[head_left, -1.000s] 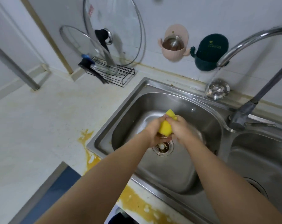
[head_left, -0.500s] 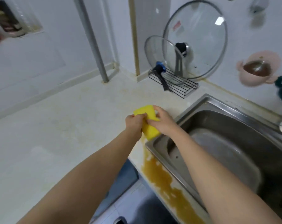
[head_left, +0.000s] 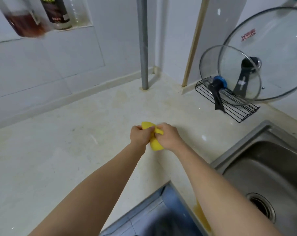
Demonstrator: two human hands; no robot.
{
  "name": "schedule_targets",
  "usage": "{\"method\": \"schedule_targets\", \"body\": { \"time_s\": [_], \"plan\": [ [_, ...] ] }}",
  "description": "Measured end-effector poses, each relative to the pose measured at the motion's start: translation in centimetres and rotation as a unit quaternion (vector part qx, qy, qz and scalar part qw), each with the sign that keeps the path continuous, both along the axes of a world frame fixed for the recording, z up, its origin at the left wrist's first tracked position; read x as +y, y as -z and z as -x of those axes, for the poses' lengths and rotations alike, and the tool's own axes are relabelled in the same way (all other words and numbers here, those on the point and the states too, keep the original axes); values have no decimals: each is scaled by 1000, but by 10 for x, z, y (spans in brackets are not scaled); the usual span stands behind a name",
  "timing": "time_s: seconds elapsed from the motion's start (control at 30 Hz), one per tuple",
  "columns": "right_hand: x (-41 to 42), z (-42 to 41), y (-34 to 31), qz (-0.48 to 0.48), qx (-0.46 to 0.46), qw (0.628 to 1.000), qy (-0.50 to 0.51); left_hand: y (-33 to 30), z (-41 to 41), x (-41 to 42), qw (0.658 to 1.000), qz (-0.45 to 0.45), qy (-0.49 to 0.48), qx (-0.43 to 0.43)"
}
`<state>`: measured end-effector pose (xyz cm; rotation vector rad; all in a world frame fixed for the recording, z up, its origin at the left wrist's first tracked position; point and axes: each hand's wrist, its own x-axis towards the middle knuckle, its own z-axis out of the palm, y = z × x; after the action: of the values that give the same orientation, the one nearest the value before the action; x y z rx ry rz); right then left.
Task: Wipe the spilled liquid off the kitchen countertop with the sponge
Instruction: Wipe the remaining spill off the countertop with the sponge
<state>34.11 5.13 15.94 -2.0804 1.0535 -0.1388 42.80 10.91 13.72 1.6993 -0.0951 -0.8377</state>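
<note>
A yellow sponge is squeezed between both hands above the pale countertop, left of the sink. My left hand grips its upper left end and my right hand grips its right side, fingers curled around it. Most of the sponge is hidden by the fingers. An orange-brown spill lies on the countertop's front strip beside the sink, partly covered by my right forearm.
The steel sink with its drain is at the right. A black wire rack holding two glass lids stands at the back right. A grey pipe rises from the back corner. Bottles sit in a wall niche.
Both hands carried the sponge from over the sink basin leftward to above the countertop. The view turned left, so the spill now lies under my right forearm.
</note>
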Motion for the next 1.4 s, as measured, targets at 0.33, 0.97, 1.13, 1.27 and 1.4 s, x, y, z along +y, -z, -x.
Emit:
{"method": "schedule_targets", "body": {
  "time_s": [0.33,0.97,1.13,1.27,1.4],
  "plan": [
    [-88,-14,29,149,43,983,100,12,-18,-90,985,-83,105,-110],
    [-145,-113,84,88,-97,982,-139,59,-76,-106,800,-374,284,-374],
    [-196,-82,87,220,19,975,31,61,-79,-108,789,-387,296,-374],
    [-147,-114,85,147,-20,979,-140,59,-78,-107,794,-383,286,-375],
    [-165,-98,89,176,-31,979,-93,50,-86,-102,803,-366,302,-362]
  ]
}}
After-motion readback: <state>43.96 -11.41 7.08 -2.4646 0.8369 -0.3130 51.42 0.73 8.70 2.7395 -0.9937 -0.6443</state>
